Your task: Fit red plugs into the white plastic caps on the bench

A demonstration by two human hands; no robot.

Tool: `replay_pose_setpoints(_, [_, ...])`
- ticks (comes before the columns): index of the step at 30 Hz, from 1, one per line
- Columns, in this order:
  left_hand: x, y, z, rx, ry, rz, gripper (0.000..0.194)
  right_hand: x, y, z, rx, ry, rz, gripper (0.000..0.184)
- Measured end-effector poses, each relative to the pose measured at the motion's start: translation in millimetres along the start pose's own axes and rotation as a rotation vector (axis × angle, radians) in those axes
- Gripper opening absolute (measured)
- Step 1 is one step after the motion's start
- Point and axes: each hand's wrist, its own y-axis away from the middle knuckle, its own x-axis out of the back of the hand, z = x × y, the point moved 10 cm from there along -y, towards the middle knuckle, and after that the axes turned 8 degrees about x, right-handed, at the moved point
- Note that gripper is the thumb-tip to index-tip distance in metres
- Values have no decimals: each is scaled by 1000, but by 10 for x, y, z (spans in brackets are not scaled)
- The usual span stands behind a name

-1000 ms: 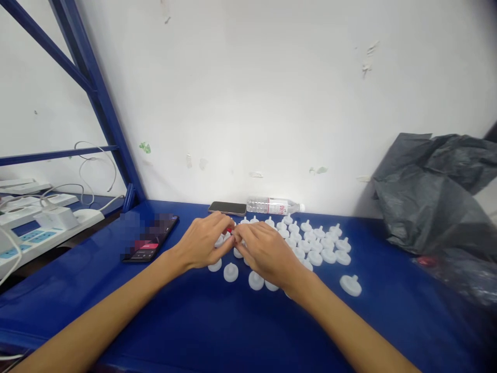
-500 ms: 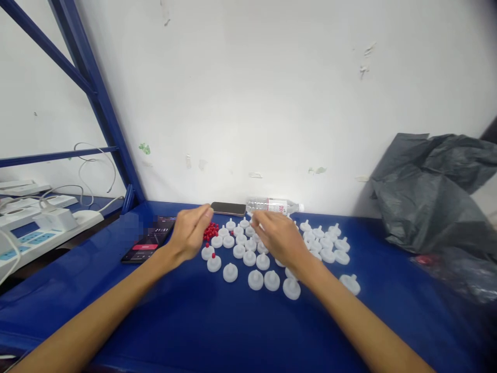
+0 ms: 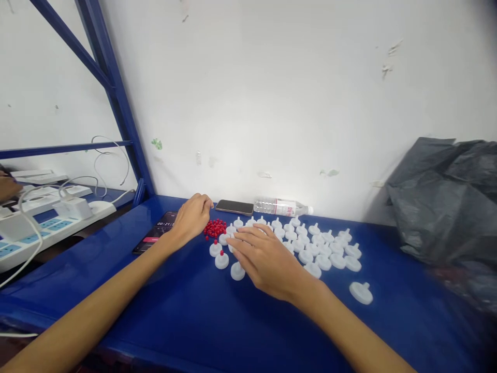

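My right hand (image 3: pixel 267 259) is open, palm down with its fingers stretched out to the left over several white plastic discs with short spouts (image 3: pixel 324 261). It covers some of them, and whether it touches them I cannot tell. My left hand (image 3: pixel 194 215) is curled, its fingers bent downward beside a pile of small red caps (image 3: pixel 215 228). Its fingertips and whatever they may hold are hidden. Two white discs at the near left carry a red cap on the spout, one of them this capped disc (image 3: pixel 221 260). A single white disc (image 3: pixel 361 293) lies apart at the right.
A clear bottle (image 3: pixel 281 206) and a dark phone (image 3: pixel 234 207) lie along the wall. Another phone (image 3: pixel 157 230) showing a timer is beside my left forearm. Power strips with cables (image 3: pixel 54 226) are at the left, below a blue frame (image 3: pixel 124 103). A grey plastic bag (image 3: pixel 446 202) stands at the right.
My right hand has come left and nearer over the white discs, its fingers now spread. My left hand has become more curled, uncovering more red caps. The view has turned slightly left.
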Motion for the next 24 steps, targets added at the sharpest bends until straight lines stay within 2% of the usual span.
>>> replay_pose_setpoints(3, [-74,-26,-44,6,7,-31,34,-73,20,-38,-11,-29,-76,38])
replay_pose_setpoints(8, [-162,-67,-104,16,22,-84,20,-229,82,-3,-68,-89,-176,42])
replay_pose_setpoints(13, [-162,-78,-113,-1,18,-83,17,-338,127,19,-116,-152,-224,46])
replay_pose_setpoints(19, [-162,-74,-130,20,-5,-91,22,-307,102,22,-111,-162,-212,43])
replay_pose_setpoints(24, [-236,-83,-167,35,-57,-133,23,-219,53,-3,-80,-136,-172,40])
